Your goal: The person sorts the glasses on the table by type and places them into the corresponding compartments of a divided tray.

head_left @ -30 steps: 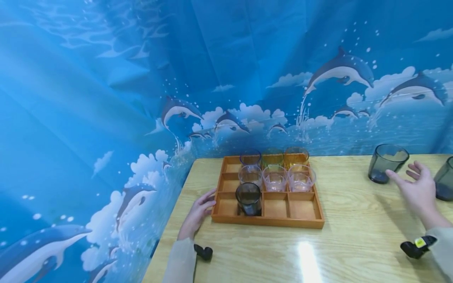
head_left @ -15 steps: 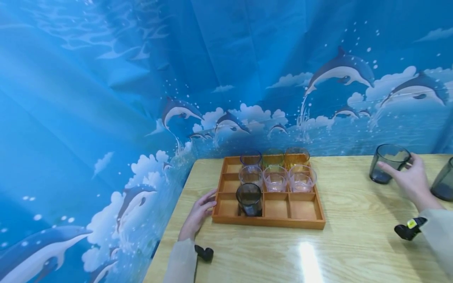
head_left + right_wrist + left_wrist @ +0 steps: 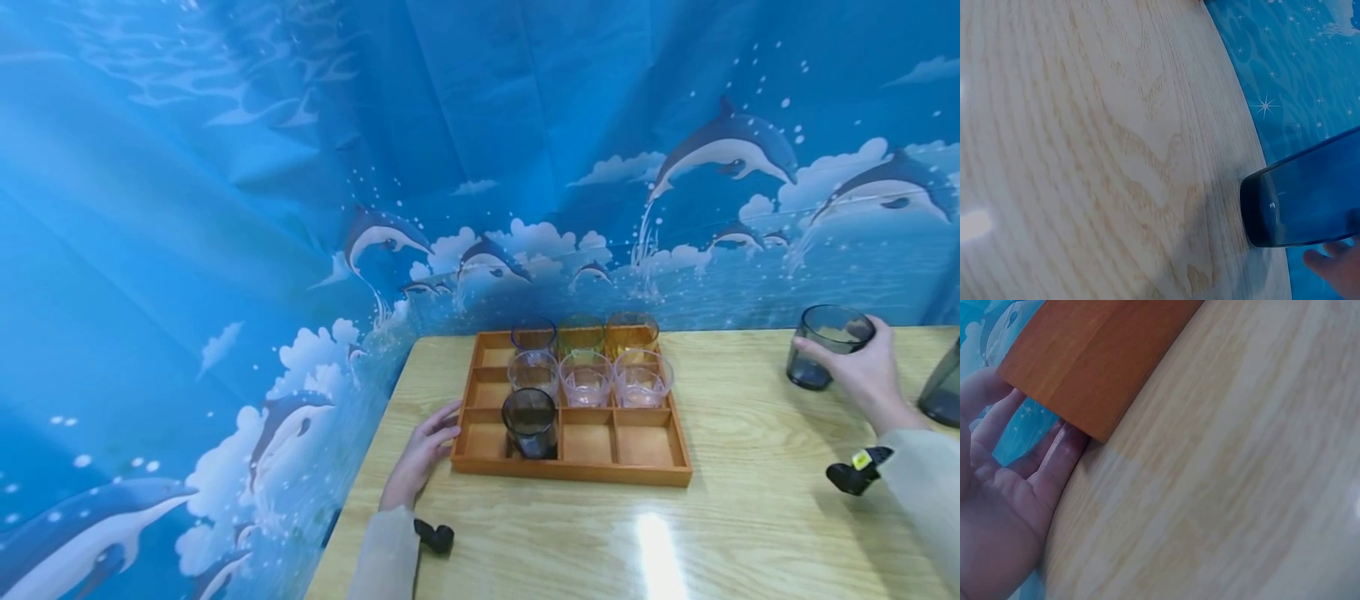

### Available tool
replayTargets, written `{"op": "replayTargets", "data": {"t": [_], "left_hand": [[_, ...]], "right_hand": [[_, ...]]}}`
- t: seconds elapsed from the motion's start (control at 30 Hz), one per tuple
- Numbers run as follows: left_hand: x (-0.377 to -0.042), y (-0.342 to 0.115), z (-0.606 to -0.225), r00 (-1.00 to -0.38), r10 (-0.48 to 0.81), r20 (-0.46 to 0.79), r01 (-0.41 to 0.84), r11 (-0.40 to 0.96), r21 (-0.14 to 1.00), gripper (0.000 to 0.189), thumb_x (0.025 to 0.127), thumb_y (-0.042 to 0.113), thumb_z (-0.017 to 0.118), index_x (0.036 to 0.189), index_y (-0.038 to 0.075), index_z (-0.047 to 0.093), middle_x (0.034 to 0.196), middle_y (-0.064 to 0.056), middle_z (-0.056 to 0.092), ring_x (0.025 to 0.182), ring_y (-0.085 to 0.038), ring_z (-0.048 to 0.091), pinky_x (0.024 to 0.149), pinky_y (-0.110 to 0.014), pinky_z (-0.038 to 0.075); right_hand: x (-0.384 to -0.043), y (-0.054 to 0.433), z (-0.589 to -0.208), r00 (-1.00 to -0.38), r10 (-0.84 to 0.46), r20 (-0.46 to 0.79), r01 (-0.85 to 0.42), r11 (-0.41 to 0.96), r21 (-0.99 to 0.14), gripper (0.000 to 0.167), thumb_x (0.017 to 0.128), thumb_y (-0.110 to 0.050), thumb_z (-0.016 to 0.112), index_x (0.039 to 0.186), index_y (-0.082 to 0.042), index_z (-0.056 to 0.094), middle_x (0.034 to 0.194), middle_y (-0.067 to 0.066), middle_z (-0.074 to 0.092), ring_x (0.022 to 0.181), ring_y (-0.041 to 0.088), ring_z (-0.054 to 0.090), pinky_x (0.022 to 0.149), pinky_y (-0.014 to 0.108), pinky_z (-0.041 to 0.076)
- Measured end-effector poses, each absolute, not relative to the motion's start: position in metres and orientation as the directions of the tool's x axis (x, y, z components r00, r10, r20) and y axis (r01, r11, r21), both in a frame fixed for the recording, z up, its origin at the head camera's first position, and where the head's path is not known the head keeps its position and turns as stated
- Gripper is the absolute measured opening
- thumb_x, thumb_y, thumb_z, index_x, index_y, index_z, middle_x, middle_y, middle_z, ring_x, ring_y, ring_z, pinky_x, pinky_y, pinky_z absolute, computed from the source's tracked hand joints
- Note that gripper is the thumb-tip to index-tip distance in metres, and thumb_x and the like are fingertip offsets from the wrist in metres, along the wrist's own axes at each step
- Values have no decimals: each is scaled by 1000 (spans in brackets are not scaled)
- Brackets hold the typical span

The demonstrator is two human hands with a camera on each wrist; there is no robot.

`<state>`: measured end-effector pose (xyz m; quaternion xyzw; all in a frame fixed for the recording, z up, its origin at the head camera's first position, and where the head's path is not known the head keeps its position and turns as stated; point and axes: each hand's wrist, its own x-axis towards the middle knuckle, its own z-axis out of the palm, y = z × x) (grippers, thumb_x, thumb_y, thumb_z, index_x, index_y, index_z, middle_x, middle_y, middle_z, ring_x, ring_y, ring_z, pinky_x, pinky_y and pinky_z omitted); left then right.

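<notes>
My right hand holds a dark grey drinking glass at the far right, thumb on its near side and fingers round the right side. In the right wrist view this upright glass looks blue, and only fingertips show beside it. My left hand rests against the left side of a wooden compartment tray; in the left wrist view its fingers touch the tray's corner. Another dark glass stands in the tray's front row.
Pinkish clear glasses fill part of the middle row. Behind them stand a blue-rimmed glass, a green one and an amber one. Another dark glass is at the right edge. A dolphin-printed backdrop borders the table.
My right hand has closed in on the dark glass and now grips it; before, the fingers were spread beside it. The left hand and the tray have stayed put.
</notes>
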<state>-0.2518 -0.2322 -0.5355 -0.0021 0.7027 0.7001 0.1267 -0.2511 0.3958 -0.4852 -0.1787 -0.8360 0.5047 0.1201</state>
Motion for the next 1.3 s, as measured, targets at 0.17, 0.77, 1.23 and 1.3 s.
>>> {"op": "replayTargets", "data": {"t": [0.17,0.77,1.23,1.3], "left_hand": [[-251,-232,-536,-966,179,-187,-187,14,982,52,86,20,64,135,19,50,136,-7,45,123,-24,40,93,-41,38],[-252,-231,-533,-964,175,-201,-198,38,980,53,88,20,63,138,19,46,138,-8,42,124,-24,39,91,-38,39],[-242,-228,-509,-952,211,-221,-218,37,975,55,90,13,59,141,11,40,138,-10,43,121,-22,41,89,-37,41],[-242,-227,-510,-953,211,-219,-218,30,976,55,90,13,59,141,12,40,137,-10,43,121,-22,41,88,-36,41]], "right_hand": [[-252,396,-487,-903,430,6,188,406,-894,105,82,-49,62,146,-15,-14,148,27,9,127,45,20,95,59,25],[-246,392,-486,-893,442,84,144,458,-877,93,79,-45,68,148,-20,11,135,2,35,113,27,34,85,37,36],[-237,385,-484,-913,392,116,106,501,-859,88,78,-44,70,147,-17,22,124,1,37,112,32,34,80,39,39],[-235,383,-483,-913,387,127,89,494,-865,85,79,-42,71,146,-19,25,122,-2,38,110,29,35,77,31,39]]}}
